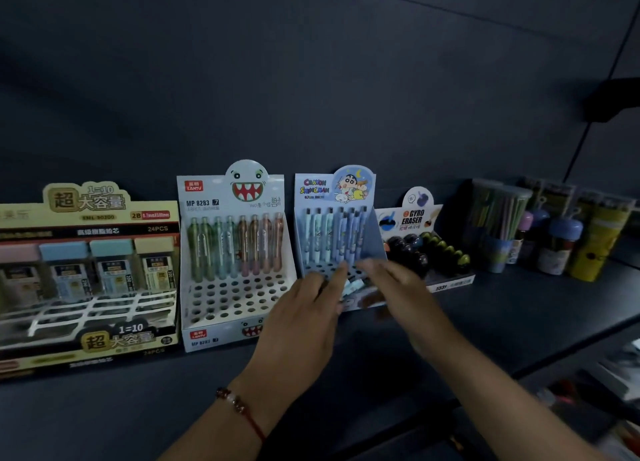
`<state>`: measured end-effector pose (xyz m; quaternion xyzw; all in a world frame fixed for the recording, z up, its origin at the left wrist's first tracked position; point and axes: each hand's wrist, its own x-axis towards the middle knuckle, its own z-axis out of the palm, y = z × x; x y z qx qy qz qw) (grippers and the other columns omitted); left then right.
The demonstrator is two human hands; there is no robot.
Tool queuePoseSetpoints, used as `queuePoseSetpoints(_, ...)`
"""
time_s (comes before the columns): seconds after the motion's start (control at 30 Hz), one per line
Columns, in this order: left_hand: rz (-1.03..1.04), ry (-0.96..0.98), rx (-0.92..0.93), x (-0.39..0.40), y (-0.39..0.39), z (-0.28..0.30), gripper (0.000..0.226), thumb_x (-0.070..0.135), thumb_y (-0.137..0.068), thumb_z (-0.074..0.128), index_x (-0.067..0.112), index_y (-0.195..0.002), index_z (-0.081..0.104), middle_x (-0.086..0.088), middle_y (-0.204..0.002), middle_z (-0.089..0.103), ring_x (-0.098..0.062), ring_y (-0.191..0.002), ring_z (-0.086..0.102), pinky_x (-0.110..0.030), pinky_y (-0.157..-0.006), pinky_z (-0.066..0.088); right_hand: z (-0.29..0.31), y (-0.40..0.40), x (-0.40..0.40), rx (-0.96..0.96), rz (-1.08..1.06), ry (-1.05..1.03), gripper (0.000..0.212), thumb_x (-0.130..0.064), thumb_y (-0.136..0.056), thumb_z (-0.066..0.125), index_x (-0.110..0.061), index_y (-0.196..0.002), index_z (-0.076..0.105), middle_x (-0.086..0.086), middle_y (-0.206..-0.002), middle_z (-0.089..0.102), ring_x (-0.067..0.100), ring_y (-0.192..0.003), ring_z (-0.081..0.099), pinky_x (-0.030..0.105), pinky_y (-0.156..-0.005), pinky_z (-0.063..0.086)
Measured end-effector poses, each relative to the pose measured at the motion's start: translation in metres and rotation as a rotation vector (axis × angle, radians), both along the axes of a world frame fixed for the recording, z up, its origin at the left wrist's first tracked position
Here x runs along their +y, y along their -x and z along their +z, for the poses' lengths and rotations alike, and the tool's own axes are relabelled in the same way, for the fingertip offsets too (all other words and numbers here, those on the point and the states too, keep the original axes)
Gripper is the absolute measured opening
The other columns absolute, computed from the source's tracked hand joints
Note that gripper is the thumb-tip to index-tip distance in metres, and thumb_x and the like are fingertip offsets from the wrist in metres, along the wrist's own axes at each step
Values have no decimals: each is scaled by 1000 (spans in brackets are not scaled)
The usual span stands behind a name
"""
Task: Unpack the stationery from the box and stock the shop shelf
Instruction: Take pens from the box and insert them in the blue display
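Both hands at the blue cardboard pen display (334, 239) on the dark matte shelf (485, 308). Left hand (304, 308) flat, fingers straight; right hand (398, 287) blurred, grip unclear.

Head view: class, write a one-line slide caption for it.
Both hands, left hand and right hand, reach the Crayon Shinchan pen display on the dark shop shelf.

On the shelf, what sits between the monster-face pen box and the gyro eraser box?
The blue Crayon Shin-chan pen box, seen in the head view, with both hands at its front.
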<state>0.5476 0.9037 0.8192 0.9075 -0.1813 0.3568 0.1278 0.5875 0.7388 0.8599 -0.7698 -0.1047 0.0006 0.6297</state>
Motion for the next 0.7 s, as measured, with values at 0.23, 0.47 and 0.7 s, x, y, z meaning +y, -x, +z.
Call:
queuePoseSetpoints(0.23, -115, -15, 56, -9, 1, -6, 74, 6, -82, 71, 15, -147, 37, -1, -98, 49, -18, -80, 53, -24, -57, 37, -29, 56, -2, 148, -22, -340, 22, -34, -85, 65, -17, -97, 72, 7, -87, 74, 18, -76, 70, 28, -62, 54)
queuePoseSetpoints(0.47, -168, -53, 56, -10, 4, -9, 65, 12, -89, 65, 15, -148, 39, 0, -98, 49, -17, -81, 52, -29, -55, 47, -33, 55, -6, 118, -63, -414, 16, -17, -93, 64, -4, -100, 69, 16, -95, 74, 17, -82, 71, 27, -68, 56)
queuePoseSetpoints(0.7, -132, -65, 72, -11, 6, -6, 57, 38, -98, 36, 19, -152, 33, 4, -98, 43, -14, -86, 46, -26, -65, 43, -36, 56, -6, 85, -103, -443, 11, -16, -94, 63, -7, -91, 69, 14, -84, 73, 20, -79, 71, 27, -68, 55)
